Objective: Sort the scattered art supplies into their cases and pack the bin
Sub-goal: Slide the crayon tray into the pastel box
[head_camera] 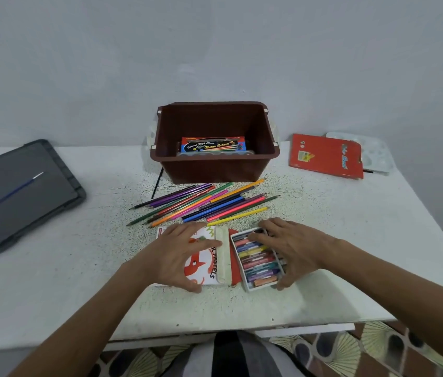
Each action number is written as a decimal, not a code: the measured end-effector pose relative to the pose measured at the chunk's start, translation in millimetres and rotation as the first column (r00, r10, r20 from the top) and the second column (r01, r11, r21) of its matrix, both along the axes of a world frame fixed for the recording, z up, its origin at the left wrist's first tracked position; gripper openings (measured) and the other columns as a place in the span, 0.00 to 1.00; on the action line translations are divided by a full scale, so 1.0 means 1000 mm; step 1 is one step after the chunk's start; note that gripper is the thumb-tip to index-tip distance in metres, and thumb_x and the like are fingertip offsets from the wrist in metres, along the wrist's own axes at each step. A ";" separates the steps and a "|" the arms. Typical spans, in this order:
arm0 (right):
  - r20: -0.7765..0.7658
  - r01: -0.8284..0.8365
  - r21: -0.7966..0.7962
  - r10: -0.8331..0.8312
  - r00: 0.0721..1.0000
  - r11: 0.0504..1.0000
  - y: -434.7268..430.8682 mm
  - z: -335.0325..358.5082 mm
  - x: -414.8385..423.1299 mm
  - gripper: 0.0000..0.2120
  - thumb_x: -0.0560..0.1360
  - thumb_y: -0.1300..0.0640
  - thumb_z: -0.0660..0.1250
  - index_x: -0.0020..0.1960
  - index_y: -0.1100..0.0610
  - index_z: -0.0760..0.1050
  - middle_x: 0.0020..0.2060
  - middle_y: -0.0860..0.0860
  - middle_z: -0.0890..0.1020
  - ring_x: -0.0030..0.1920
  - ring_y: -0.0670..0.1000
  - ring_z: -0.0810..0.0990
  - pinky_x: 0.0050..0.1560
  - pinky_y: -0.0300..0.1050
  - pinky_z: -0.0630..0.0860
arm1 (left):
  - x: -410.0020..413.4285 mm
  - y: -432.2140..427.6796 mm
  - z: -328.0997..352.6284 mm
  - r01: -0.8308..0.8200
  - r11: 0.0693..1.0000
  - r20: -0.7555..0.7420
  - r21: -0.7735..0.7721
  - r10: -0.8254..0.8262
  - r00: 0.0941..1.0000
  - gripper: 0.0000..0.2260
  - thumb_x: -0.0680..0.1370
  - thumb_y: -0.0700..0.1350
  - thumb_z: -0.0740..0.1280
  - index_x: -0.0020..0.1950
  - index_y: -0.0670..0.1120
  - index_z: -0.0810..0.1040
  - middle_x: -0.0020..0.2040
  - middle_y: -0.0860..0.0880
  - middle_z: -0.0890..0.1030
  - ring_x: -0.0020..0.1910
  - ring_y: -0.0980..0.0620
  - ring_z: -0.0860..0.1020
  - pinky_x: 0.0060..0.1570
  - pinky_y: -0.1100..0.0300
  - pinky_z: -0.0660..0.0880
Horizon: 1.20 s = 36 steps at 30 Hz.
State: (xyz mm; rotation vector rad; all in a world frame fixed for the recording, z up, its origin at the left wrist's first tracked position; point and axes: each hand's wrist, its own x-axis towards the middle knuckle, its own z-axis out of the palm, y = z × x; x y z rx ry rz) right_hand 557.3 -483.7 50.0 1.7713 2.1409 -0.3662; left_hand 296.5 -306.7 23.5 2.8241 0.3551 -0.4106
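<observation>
An open oil pastel case lies in front of me on the table. Its white lid with a red drawing is folded out to the left, and its tray of pastels sits to the right. My left hand holds the lid, fingers along its far edge and thumb at its near edge. My right hand grips the tray, fingers over the pastels and thumb at the near right corner. Several coloured pencils lie loose beyond the case. The brown bin stands behind them with a water colour box inside.
A dark grey bin lid with a blue paintbrush on it lies at the far left. A red pencil case rests on a white paint palette at the back right. A thin black brush leans by the bin.
</observation>
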 end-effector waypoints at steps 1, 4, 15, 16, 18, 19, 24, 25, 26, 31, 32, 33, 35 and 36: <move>0.002 -0.005 -0.001 0.005 1.000 1.000 0.001 -0.001 -0.001 0.52 0.65 0.23 0.62 0.78 0.49 0.49 0.72 0.56 0.62 0.69 0.56 0.63 0.71 0.52 0.66 | 0.000 0.000 0.000 0.003 1.000 -0.006 0.004 -0.003 1.000 0.40 0.64 0.78 0.62 0.67 0.77 0.40 0.80 0.51 0.47 0.78 0.48 0.47 0.68 0.56 0.43; 0.001 -0.018 -0.003 0.018 1.000 1.000 0.004 -0.001 -0.003 0.52 0.65 0.23 0.63 0.78 0.49 0.49 0.73 0.56 0.61 0.70 0.56 0.62 0.71 0.52 0.65 | 0.001 -0.001 0.000 0.017 1.000 -0.014 0.014 -0.017 1.000 0.41 0.67 0.74 0.66 0.69 0.74 0.41 0.81 0.51 0.45 0.78 0.49 0.45 0.68 0.56 0.41; 0.007 0.063 0.025 -0.063 0.998 0.998 0.014 -0.014 -0.011 0.52 0.64 0.21 0.60 0.77 0.48 0.48 0.72 0.55 0.64 0.69 0.57 0.65 0.71 0.57 0.65 | 0.006 -0.004 -0.002 0.017 1.000 -0.004 -0.005 -0.017 1.000 0.42 0.67 0.73 0.67 0.70 0.74 0.42 0.81 0.52 0.43 0.78 0.51 0.43 0.69 0.56 0.38; 0.006 0.064 0.038 -0.064 0.998 0.997 0.012 -0.015 -0.012 0.51 0.64 0.21 0.60 0.77 0.48 0.49 0.71 0.56 0.64 0.69 0.57 0.65 0.70 0.58 0.65 | 0.006 -0.004 -0.002 0.018 1.000 -0.002 -0.007 -0.018 1.000 0.42 0.67 0.74 0.67 0.69 0.74 0.42 0.81 0.52 0.43 0.78 0.51 0.43 0.69 0.57 0.38; -0.006 0.059 0.058 -0.059 0.998 0.997 0.010 -0.014 -0.013 0.50 0.65 0.22 0.61 0.77 0.48 0.49 0.71 0.56 0.64 0.69 0.58 0.65 0.69 0.60 0.67 | 0.005 -0.004 -0.002 0.021 1.000 0.009 -0.012 -0.021 1.000 0.42 0.66 0.74 0.67 0.69 0.74 0.42 0.81 0.53 0.44 0.78 0.52 0.43 0.68 0.57 0.39; -0.009 0.042 0.057 -0.041 0.999 0.998 0.008 -0.013 -0.015 0.50 0.65 0.23 0.61 0.77 0.48 0.49 0.72 0.56 0.63 0.69 0.58 0.64 0.69 0.60 0.67 | 0.005 -0.004 -0.001 0.027 1.000 0.014 -0.011 -0.027 1.000 0.42 0.66 0.74 0.67 0.71 0.74 0.44 0.81 0.53 0.45 0.78 0.52 0.43 0.68 0.57 0.40; -0.014 0.005 0.068 -0.004 1.000 0.998 0.006 -0.016 -0.019 0.50 0.65 0.23 0.61 0.77 0.48 0.50 0.73 0.57 0.63 0.72 0.59 0.63 0.70 0.61 0.65 | 0.006 -0.004 -0.002 0.060 0.998 0.021 -0.022 -0.059 0.998 0.44 0.65 0.75 0.67 0.76 0.68 0.51 0.81 0.53 0.46 0.78 0.52 0.44 0.69 0.57 0.42; -0.017 0.037 0.082 -0.035 0.999 0.996 0.005 -0.016 -0.017 0.50 0.65 0.22 0.60 0.77 0.48 0.51 0.73 0.56 0.63 0.71 0.59 0.64 0.69 0.60 0.66 | 0.006 -0.005 -0.001 0.052 0.998 0.024 -0.030 -0.051 0.998 0.44 0.65 0.75 0.67 0.76 0.68 0.51 0.81 0.53 0.46 0.79 0.51 0.44 0.69 0.57 0.43; -0.015 0.063 0.088 -0.062 0.998 0.994 0.004 -0.016 -0.014 0.51 0.65 0.21 0.59 0.77 0.49 0.52 0.73 0.56 0.64 0.71 0.58 0.64 0.69 0.60 0.66 | 0.006 -0.005 0.000 0.043 0.998 0.023 -0.036 -0.042 0.999 0.44 0.65 0.75 0.67 0.77 0.68 0.51 0.81 0.53 0.46 0.79 0.51 0.44 0.69 0.57 0.43; -0.018 0.125 0.103 -0.123 0.992 0.987 0.003 -0.017 -0.018 0.51 0.64 0.19 0.57 0.77 0.49 0.53 0.72 0.54 0.64 0.69 0.57 0.65 0.67 0.59 0.68 | 0.010 -0.008 0.006 0.015 0.999 -0.008 -0.040 -0.016 1.000 0.44 0.67 0.72 0.69 0.77 0.66 0.50 0.81 0.52 0.45 0.78 0.51 0.44 0.69 0.57 0.42; -0.017 0.129 0.102 -0.128 0.992 0.986 0.003 -0.017 -0.020 0.51 0.64 0.19 0.57 0.76 0.49 0.53 0.72 0.54 0.64 0.69 0.57 0.65 0.66 0.59 0.68 | 0.010 -0.009 0.006 0.013 0.999 -0.007 -0.039 -0.014 1.000 0.44 0.67 0.72 0.69 0.77 0.66 0.51 0.81 0.52 0.45 0.78 0.51 0.44 0.71 0.56 0.43; -0.015 0.132 0.101 -0.131 0.991 0.986 0.003 -0.018 -0.022 0.51 0.64 0.19 0.57 0.76 0.49 0.52 0.72 0.55 0.64 0.69 0.58 0.65 0.67 0.59 0.68 | 0.010 -0.009 0.006 0.012 0.999 -0.004 -0.035 -0.012 1.000 0.44 0.67 0.71 0.69 0.77 0.66 0.51 0.81 0.51 0.45 0.78 0.50 0.44 0.72 0.54 0.43; -0.014 0.138 0.099 -0.138 0.990 0.985 0.002 -0.018 -0.025 0.51 0.64 0.20 0.57 0.77 0.49 0.52 0.73 0.55 0.63 0.70 0.58 0.64 0.67 0.60 0.67 | 0.008 -0.010 0.005 0.008 1.000 -0.005 -0.025 -0.008 1.000 0.44 0.67 0.71 0.69 0.77 0.66 0.50 0.80 0.51 0.45 0.78 0.51 0.43 0.72 0.54 0.44; -0.020 0.142 0.101 -0.140 0.990 0.985 0.002 -0.018 -0.026 0.51 0.64 0.20 0.57 0.77 0.49 0.51 0.73 0.55 0.62 0.70 0.58 0.63 0.68 0.60 0.66 | 0.008 -0.010 0.003 0.006 1.000 -0.005 -0.022 -0.006 1.000 0.44 0.67 0.72 0.69 0.77 0.66 0.50 0.80 0.52 0.45 0.78 0.51 0.43 0.72 0.55 0.44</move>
